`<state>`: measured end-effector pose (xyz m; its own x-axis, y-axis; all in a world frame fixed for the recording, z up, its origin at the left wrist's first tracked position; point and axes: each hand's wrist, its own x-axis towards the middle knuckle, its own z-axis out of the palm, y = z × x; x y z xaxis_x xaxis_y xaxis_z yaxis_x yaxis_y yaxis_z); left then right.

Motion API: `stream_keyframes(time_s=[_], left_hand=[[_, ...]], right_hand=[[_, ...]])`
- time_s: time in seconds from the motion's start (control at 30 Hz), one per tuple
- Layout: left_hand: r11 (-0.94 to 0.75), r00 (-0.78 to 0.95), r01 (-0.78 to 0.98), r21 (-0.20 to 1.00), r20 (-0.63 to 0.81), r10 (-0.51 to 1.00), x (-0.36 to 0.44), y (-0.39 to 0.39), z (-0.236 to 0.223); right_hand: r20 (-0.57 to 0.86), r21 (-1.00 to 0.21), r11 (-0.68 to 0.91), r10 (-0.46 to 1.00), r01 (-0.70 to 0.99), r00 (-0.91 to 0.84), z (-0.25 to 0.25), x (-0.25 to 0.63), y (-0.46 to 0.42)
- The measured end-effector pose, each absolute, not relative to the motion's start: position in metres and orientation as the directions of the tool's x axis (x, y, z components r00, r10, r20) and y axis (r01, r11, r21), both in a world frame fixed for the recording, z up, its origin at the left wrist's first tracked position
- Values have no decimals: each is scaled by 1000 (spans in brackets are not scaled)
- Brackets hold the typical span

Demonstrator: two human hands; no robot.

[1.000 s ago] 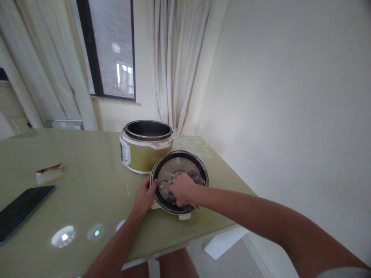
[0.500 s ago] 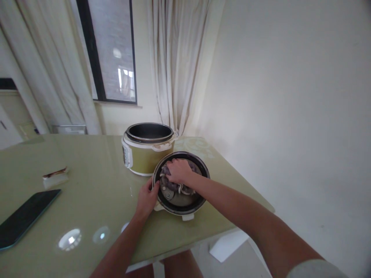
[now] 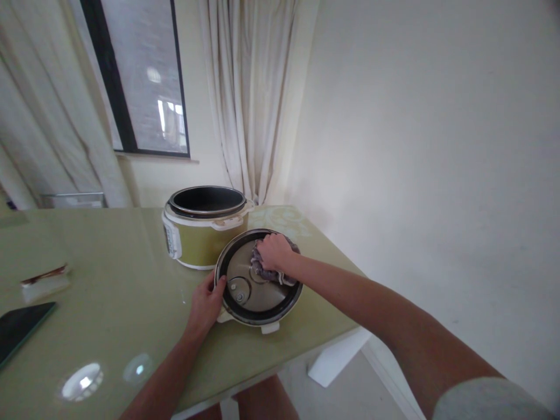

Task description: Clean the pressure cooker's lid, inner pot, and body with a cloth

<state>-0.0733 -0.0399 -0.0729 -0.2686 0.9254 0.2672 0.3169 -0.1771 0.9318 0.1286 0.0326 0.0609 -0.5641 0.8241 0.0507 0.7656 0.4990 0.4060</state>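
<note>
Well to the left of both hands, a dark slab (image 3: 24,328) and a small white packet (image 3: 46,286) lay on the bench (image 3: 118,280). A green-and-white cooker (image 3: 202,242) stood uncovered just beyond the left hand (image 3: 205,306), which gripped a round lid (image 3: 250,291) by its near-left rim, thumb over the edge. The lid sat tilted between the two hands, metal inner face showing. Apart from the left, the right hand (image 3: 275,252) clutched a bunched gray cloth (image 3: 265,273) against that face.
</note>
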Motion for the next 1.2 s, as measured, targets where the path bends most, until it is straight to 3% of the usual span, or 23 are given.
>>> stream_keyframes(time_s=[0.23,0.37,0.47,0.53,0.67,0.77,0.87,0.97,1.07,1.13,1.2], left_hand=[[-164,-252,345,924,259,932,-74,-41,-70],[-159,-268,363,918,266,926,-73,-39,-72],[-173,-259,355,919,275,926,-74,-38,-74],[-181,-259,350,919,280,924,-75,-38,-75],[-171,-258,368,914,277,926,-76,-40,-77],[-168,-264,398,902,287,921,-76,-42,-78],[-202,-325,466,861,379,867,-76,-47,-78],[-302,-267,657,691,588,763,-76,-54,-72],[-400,-40,788,468,687,725,-74,-60,-60],[-458,110,806,376,664,739,-69,-60,-48],[-498,235,802,330,593,770,-61,-55,-33]], right_hand=[[-103,443,642,730,626,-676,62,142,16],[-227,394,814,537,428,-812,49,142,-7],[-182,362,846,477,392,-860,38,136,-14],[-83,322,804,550,500,-831,34,130,-12],[189,119,568,792,814,-581,40,122,-4],[290,-71,579,791,812,-539,51,132,-9],[447,-181,627,739,758,-504,55,160,-19],[590,-327,417,791,848,-162,37,196,-22],[445,-574,230,893,786,63,-3,218,-18],[340,-698,239,940,675,18,-31,221,-16],[347,-770,295,938,566,-17,-53,217,-18]])
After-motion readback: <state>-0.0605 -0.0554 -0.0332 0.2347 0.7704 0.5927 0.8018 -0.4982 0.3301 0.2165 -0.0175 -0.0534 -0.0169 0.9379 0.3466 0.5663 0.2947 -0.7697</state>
